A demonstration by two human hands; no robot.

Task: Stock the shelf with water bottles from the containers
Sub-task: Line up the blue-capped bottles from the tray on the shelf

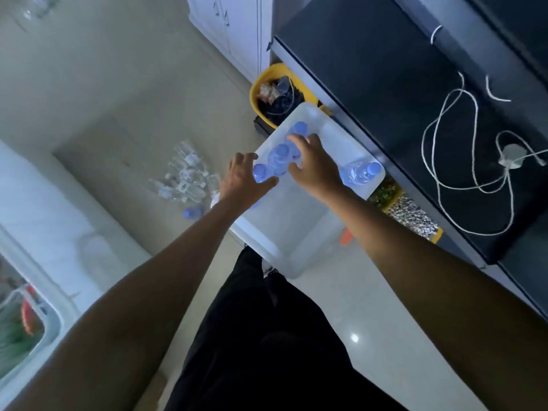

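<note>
Water bottles (299, 128) gripped by both hands in a white container (284, 232) on the floor (341, 307).
Fingers (247, 158) of the left hand (241, 179) are curled round a blue-capped bottle (261, 172) at the container's left edge, and the right hand (315, 166) is clasped about the neighbouring bottle (280, 157) beside it. A lone bottle (360, 172) is laid flat in the container's right corner. Just past the far corner a yellow bin (267, 75) is seen, next to a dark cabinet (370, 69) on which a white cord (474, 143) is looped.

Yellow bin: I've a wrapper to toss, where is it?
Head view, upper centre: yellow bin stands just beyond the white container, beside the black counter.
</note>
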